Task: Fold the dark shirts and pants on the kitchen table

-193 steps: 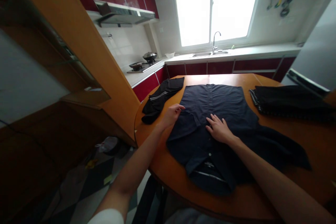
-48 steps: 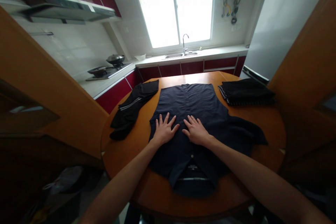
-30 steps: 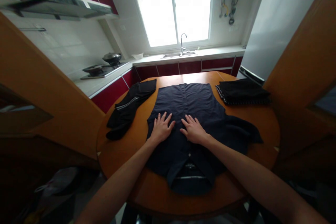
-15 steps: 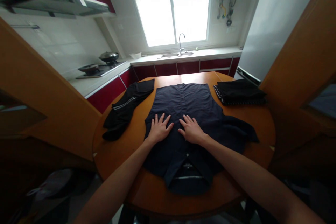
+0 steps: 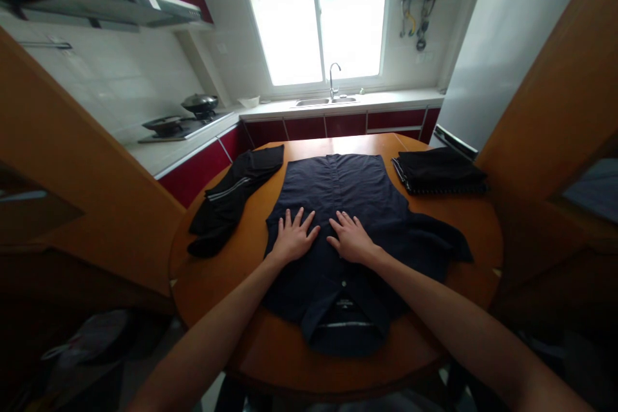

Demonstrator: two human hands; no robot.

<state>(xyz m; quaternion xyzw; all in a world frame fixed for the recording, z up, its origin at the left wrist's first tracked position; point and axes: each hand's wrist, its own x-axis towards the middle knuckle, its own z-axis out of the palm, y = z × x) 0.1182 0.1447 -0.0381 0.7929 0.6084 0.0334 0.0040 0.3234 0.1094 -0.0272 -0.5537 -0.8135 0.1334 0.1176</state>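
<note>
A dark navy shirt lies spread flat, front side up, on the round wooden table, its collar towards me. Flat on the left half of its front rests my left hand, fingers spread. My right hand lies open on the shirt too, a short way right of the button line. Neither hand grips the cloth. One sleeve stretches out to the right; on the left no sleeve shows. A white button and a label are visible near the collar.
Black clothing with white stripes lies at the table's left. A folded black stack sits at the back right. Beyond are a counter with a sink, a stove with pans and a fridge.
Both hands stay in the same place on the shirt. Only a very slight shift of the camera view shows.
</note>
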